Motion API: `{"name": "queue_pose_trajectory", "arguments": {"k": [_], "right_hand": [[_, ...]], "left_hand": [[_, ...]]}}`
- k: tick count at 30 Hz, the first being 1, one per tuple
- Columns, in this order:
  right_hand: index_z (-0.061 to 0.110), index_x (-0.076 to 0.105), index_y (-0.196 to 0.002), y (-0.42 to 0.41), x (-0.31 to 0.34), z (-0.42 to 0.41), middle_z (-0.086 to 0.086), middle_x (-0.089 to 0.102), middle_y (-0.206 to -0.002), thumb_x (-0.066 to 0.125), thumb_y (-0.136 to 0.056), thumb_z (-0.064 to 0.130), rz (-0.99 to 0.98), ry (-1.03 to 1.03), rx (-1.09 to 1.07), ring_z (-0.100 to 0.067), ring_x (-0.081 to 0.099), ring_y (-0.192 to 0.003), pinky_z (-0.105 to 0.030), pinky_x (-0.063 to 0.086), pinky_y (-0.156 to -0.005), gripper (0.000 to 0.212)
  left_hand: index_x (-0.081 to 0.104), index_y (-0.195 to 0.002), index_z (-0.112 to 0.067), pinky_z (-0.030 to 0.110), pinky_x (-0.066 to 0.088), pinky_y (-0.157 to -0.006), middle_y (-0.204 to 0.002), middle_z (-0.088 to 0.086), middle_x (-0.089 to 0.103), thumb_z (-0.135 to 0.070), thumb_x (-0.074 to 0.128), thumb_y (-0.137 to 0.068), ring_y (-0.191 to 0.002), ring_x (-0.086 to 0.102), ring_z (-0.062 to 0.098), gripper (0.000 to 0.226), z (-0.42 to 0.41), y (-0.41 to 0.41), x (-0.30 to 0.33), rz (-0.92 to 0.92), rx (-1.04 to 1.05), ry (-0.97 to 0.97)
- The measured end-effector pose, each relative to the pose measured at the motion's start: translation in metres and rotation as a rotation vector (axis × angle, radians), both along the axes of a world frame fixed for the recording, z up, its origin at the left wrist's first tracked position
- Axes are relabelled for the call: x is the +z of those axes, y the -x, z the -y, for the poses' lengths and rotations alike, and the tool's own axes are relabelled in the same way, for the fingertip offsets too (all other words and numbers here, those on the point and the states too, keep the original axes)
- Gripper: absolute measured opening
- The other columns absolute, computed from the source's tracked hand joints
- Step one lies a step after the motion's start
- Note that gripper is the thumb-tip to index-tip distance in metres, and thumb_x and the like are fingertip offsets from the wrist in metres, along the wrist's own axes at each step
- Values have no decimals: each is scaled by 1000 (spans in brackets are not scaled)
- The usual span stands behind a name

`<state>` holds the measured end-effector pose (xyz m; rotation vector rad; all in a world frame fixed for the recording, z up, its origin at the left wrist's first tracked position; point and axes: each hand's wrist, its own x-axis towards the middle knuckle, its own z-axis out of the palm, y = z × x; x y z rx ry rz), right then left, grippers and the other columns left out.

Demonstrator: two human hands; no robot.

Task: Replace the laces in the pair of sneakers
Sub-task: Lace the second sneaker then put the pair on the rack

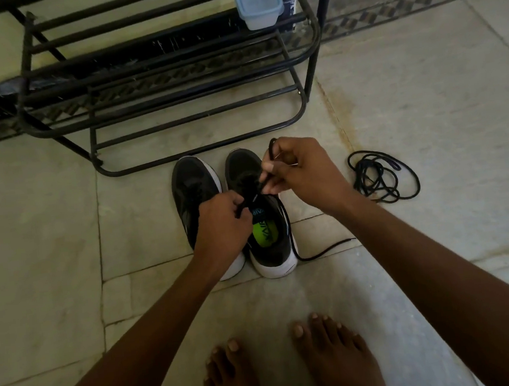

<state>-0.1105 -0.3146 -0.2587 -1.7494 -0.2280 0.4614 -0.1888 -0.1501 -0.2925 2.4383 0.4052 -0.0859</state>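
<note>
Two black sneakers with white soles stand side by side on the floor, toes pointing away from me. My left hand (223, 223) covers part of the left sneaker (192, 186) and pinches a black lace at the tongue of the right sneaker (270, 241), which shows a green insole. My right hand (299, 173) hovers over the right sneaker's toe end and pinches the same black lace (270, 157), which loops up above the fingers. One free end of that lace (324, 253) trails on the floor to the right of the heel.
A loose coil of black lace (382, 176) lies on the tiles to the right. A black metal shoe rack (158, 108) stands just behind the sneakers, with a pale blue plastic box (258, 1) on it. My bare feet (288, 367) are at the bottom.
</note>
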Motion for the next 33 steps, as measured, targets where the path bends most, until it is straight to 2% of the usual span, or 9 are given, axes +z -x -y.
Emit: {"name": "queue_pose_trajectory", "arguments": {"k": [2,4,6,9,12,17,20,25,33], "right_hand": [[-6,64,-96,2,-8,-4,-23,71,-88,64,-94,-5,-53,-21,-60,-27,76,-74,-32,63,-72,3],[-6,66,-95,6,-16,-7,-24,70,-89,69,-88,-9,-67,-19,-88,-26,77,-77,-33,64,-75,8],[-1,68,-93,10,-25,-9,-16,72,-86,73,-84,-9,-20,47,-95,-20,76,-79,-34,64,-77,12],[6,70,-89,16,-34,-11,-3,74,-80,79,-79,-6,43,136,-101,-10,75,-78,-35,63,-82,18],[8,69,-89,21,-38,-11,0,73,-79,79,-80,-3,54,137,-108,-9,74,-79,-36,62,-83,18],[8,67,-91,21,-41,-11,-4,71,-83,78,-80,-6,57,98,-177,-16,75,-81,-40,64,-77,21],[10,66,-89,19,-41,-12,0,71,-81,82,-77,-3,95,122,-172,-12,74,-74,-32,63,-76,23],[6,66,-89,19,-46,-17,-2,69,-85,81,-77,-4,129,108,-154,-9,73,-73,-25,61,-74,22],[9,70,-85,24,-62,-24,-2,70,-90,83,-80,7,178,98,-234,-14,73,-78,-36,63,-78,15]], "left_hand": [[74,-106,-6,6,46,-66,-75,-11,61,-9,71,-93,-67,59,-2,14,-6,-3,0,-21,34,32],[74,-104,-7,20,57,-74,-83,-2,68,-8,72,-91,-72,65,7,13,-11,-7,-1,-54,61,63],[73,-103,-7,30,59,-79,-87,4,71,-7,71,-91,-76,69,16,12,-13,-10,-2,-83,68,84],[71,-103,-7,33,59,-82,-90,6,72,-6,70,-93,-80,71,20,11,-14,-12,-4,-122,73,88],[71,-102,-9,37,60,-84,-92,6,71,-6,69,-92,-81,71,22,10,-15,-12,-7,-135,96,99],[68,-99,-12,33,59,-76,-89,7,71,-4,69,-92,-78,71,21,10,-17,-15,-5,-175,110,149],[69,-99,-11,30,58,-69,-86,7,71,-1,68,-91,-74,71,20,13,-16,-16,-4,-176,135,192],[71,-102,-13,35,64,-67,-93,4,70,7,70,-87,-81,71,17,25,-15,-12,-6,-121,230,302],[69,-94,-14,43,65,-69,-94,9,71,14,68,-85,-85,73,22,29,-18,-14,-1,-135,331,436]]}}
